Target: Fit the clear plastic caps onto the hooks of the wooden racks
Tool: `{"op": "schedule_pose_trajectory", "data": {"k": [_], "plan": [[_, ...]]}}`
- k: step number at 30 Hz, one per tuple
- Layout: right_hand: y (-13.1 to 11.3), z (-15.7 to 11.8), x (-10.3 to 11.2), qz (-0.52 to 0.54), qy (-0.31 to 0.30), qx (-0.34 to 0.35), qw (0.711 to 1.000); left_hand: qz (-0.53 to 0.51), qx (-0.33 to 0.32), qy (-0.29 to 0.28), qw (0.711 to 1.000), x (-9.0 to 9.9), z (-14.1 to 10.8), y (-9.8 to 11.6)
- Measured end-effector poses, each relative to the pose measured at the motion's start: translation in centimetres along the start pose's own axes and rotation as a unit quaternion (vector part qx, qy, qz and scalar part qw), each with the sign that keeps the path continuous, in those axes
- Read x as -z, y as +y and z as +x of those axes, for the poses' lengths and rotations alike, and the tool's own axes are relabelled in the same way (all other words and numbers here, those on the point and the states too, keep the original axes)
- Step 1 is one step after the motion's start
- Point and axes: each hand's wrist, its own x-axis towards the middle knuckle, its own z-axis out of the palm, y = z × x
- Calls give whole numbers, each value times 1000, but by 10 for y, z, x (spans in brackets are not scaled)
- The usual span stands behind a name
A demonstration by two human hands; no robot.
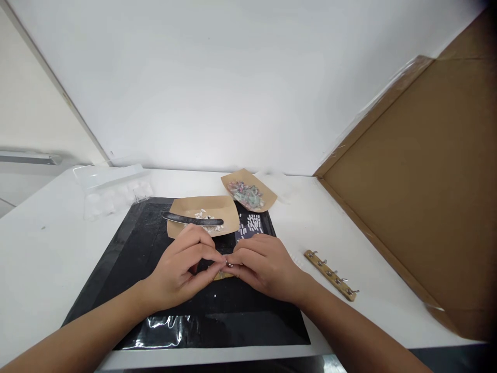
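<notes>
Just below frame centre, left hand (182, 267) and right hand (268, 267) both pinched on a small shiny piece (229, 264) between their fingertips — equally near, long axis too small to tell — dark curved strip (192, 219) across cardboard tray (229, 206) beyond, upper left of hands.

Above a black mat (134, 246) on a white bench (34, 248), the left hand (182, 267) and right hand (267, 267) meet, the right fingers pinching a small shiny piece (229, 264); the left's grip is unclear. Beyond, a dark file (192, 219) lies across a cardboard tray (225, 205) of white bits (200, 213), beside a second tray (267, 196) of coloured pieces (248, 195); a pegged wooden strip (333, 277) lies to the right
</notes>
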Motion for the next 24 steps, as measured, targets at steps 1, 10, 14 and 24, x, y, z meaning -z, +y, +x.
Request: {"op": "schedule_pose_trajectory", "data": {"k": [1,10,14,24], "plan": [[0,0,0,4,0,-3,1000,4,-1,3,1000,0,1,0],[-4,2,-1,112,2,-69,991,38,-27,29,998,2,5,3],[-6,4,-2,189,7,-114,975,52,-32,32,998,3,3,2],[-7,7,-5,259,-15,-212,942,50,-5,24,998,3,1,0]]}}
